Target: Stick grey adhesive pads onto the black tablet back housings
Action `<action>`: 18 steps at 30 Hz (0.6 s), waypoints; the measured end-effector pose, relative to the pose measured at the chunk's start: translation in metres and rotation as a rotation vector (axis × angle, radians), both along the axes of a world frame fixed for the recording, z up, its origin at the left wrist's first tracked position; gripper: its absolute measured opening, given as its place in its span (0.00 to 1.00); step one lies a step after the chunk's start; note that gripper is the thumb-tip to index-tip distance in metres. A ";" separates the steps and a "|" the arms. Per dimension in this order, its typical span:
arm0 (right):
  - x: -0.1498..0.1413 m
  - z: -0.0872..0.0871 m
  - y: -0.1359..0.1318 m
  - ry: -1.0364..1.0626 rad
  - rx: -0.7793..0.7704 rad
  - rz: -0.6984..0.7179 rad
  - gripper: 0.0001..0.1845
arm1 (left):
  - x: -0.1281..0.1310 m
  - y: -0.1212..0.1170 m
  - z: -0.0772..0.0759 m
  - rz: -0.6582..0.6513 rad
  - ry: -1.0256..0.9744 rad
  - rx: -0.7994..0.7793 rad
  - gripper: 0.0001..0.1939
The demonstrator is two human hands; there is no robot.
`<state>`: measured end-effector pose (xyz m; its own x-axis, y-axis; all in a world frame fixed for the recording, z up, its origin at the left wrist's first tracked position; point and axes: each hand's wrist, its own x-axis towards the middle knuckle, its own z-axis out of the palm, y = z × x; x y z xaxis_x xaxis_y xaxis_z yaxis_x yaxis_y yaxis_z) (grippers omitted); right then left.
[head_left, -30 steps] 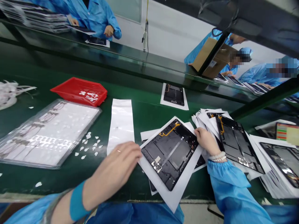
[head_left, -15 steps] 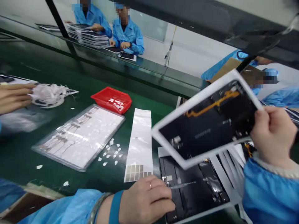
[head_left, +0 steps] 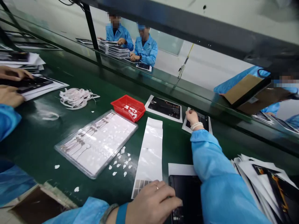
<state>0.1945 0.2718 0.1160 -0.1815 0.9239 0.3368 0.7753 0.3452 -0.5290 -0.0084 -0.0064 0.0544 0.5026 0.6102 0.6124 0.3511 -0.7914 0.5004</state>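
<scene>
My left hand (head_left: 155, 199) rests with curled fingers at the left edge of a black tablet panel (head_left: 187, 193) lying on a white sheet. Whatever sits between those fingers is hidden. Far ahead, my right hand (head_left: 192, 116) pinches the left part of another tablet panel (head_left: 203, 122), also on a white sheet, low over or on the bench. Left of it lies a third tablet panel (head_left: 165, 107). Beside my left hand, a long white liner strip (head_left: 150, 152) carries grey squares at its near end.
A red tray (head_left: 123, 105) holds small white pieces. A clear-edged board (head_left: 98, 143) bears brown-tailed stickers, with loose white tabs (head_left: 121, 161) nearby. White peeled strips (head_left: 76, 98) lie leftward, near a co-worker's hands (head_left: 11, 93). Sheets and panels (head_left: 263, 180) pile at right. A shelf beam (head_left: 163, 21) crosses overhead.
My right hand has carried the tablet panel from close by to the back of the bench. My left hand stays by the near panel. The view has shifted, revealing more panels.
</scene>
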 end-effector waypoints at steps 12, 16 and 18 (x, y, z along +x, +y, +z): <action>0.019 0.005 -0.295 0.238 -0.313 0.308 0.10 | 0.027 -0.013 0.026 -0.030 -0.296 -0.738 0.18; 0.027 -0.014 -0.331 0.418 -0.300 0.123 0.03 | 0.046 -0.032 0.022 -0.063 -0.225 -0.715 0.16; 0.028 -0.023 -0.346 0.512 -0.344 0.068 0.05 | 0.052 -0.038 0.019 -0.091 -0.163 -0.626 0.10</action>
<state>0.2223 -0.0743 0.0933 -0.1375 0.9871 0.0815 0.3759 0.1281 -0.9178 0.0432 -0.0444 0.0732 0.4997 0.8357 0.2278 0.1767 -0.3558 0.9177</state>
